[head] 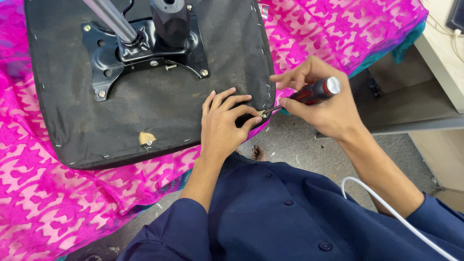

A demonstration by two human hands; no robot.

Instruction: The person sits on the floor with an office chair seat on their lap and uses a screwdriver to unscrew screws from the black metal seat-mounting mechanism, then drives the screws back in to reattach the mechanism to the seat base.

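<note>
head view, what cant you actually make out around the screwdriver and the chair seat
- Screwdriver tip and the small fastener: too small, partly covered by the left hand fingertips; type unclear.
- Screwdriver grip: mostly wrapped by the right hand.
- Chair seat underside: top cut off by the frame edge, along with the metal tube.
- Seat's near right corner: hidden under the left hand.

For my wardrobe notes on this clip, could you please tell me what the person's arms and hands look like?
Both hands, left hand and right hand, are bare: no gloves, rings or watch visible. The dark navy sleeves of a buttoned shirt are pushed up near the elbows, forearms uncovered.
</note>
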